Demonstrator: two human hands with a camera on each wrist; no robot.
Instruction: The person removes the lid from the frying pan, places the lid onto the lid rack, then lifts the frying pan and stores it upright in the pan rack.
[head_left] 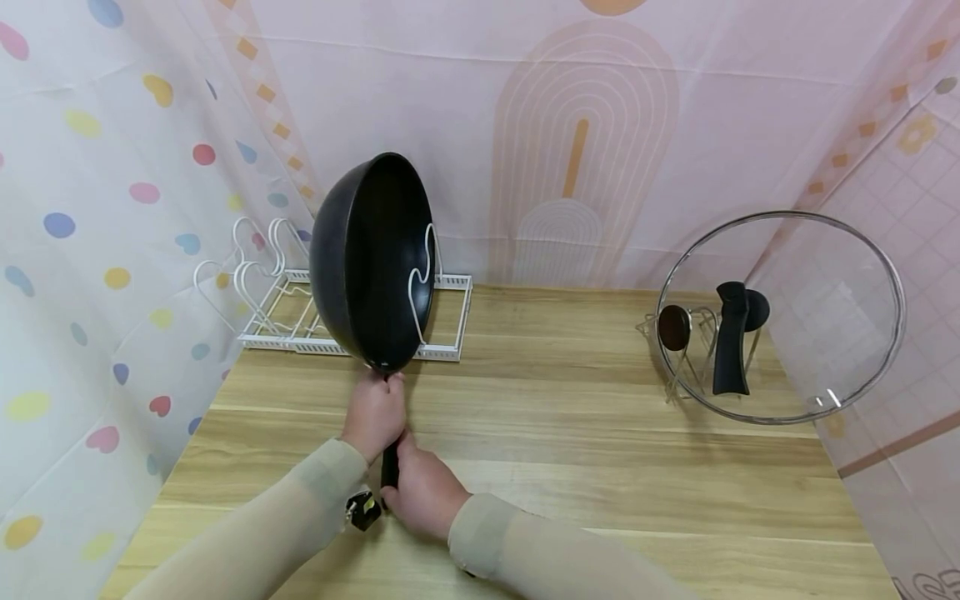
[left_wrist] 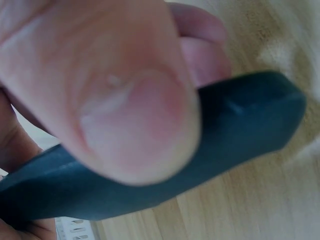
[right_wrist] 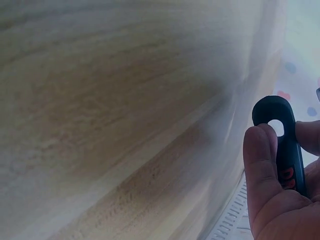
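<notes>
A black wok [head_left: 332, 258] stands on its side in a white wire rack [head_left: 465, 312], its hollow turned to the right and its handle [head_left: 389, 468] toward me. My left hand [head_left: 372, 414] grips the handle close to the wok. Nearer to me, my right hand [head_left: 429, 492] holds the same handle toward its end. In the right wrist view, fingers and thumb pinch the handle [right_wrist: 289, 150] beside its hanging hole. A large thumb lies across the handle [left_wrist: 250, 112] in the left wrist view, hiding part of it.
On the right, a glass lid [head_left: 731, 346] with a black knob handle leans in a small wire stand [head_left: 678, 367]. Empty white loops [head_left: 243, 279] of the rack rise left of the wok. Patterned curtains [head_left: 450, 108] hang behind the wooden table [head_left: 570, 433].
</notes>
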